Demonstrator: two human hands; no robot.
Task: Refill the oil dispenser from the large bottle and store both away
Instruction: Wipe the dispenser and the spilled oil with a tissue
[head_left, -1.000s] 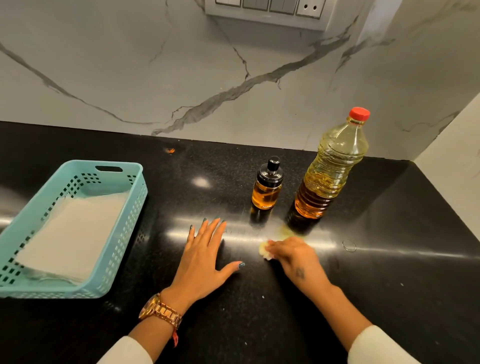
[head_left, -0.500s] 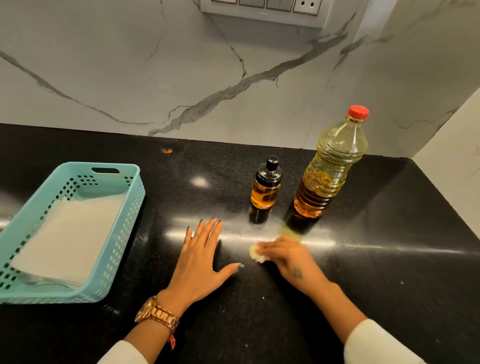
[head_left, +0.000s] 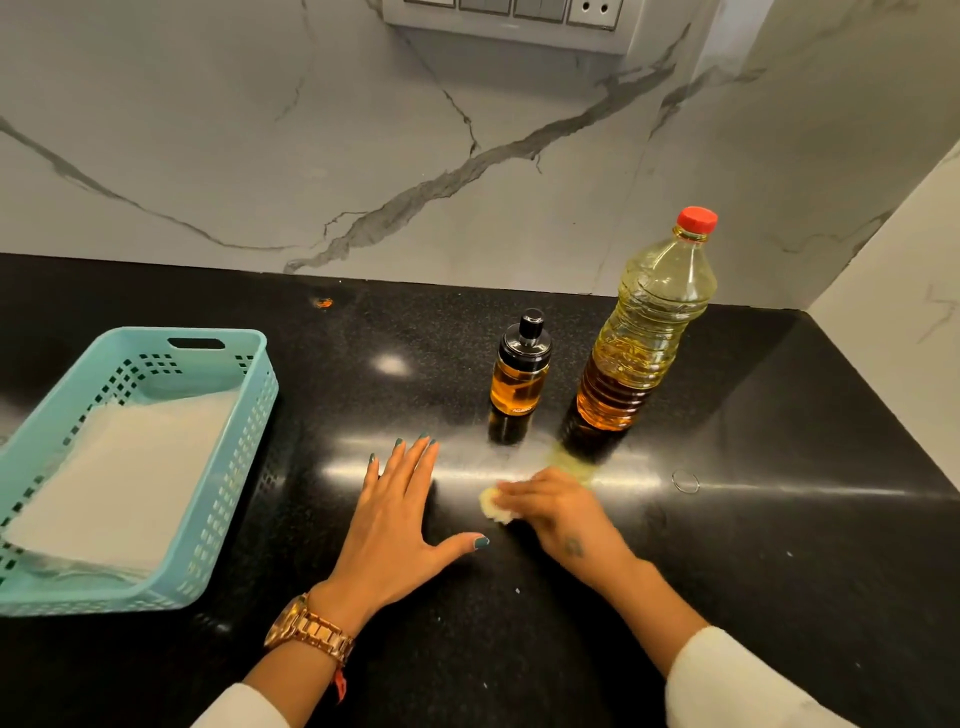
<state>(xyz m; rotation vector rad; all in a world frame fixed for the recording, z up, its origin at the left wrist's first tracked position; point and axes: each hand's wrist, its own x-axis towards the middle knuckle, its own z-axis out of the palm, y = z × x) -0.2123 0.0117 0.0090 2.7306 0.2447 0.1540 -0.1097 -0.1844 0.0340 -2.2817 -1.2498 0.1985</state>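
The small oil dispenser (head_left: 519, 371), amber with a black cap, stands upright on the black counter (head_left: 753, 545). Right of it stands the large clear oil bottle (head_left: 647, 332) with its red cap on. A yellowish oil smear (head_left: 574, 460) lies in front of the bottle. My right hand (head_left: 558, 512) presses a small crumpled tissue (head_left: 493, 506) onto the counter just left of the smear. Flat on the counter, fingers spread, my left hand (head_left: 397, 525) holds nothing.
A turquoise plastic basket (head_left: 228, 499) lined with white paper sits at the left. A thin ring (head_left: 685, 480) lies on the counter right of the smear. Marble walls close the back and the right corner, with a switch panel (head_left: 509, 15) above.
My right hand with the tissue has slid a little left across the counter. My left hand, the dispenser and the bottle stay where they were.
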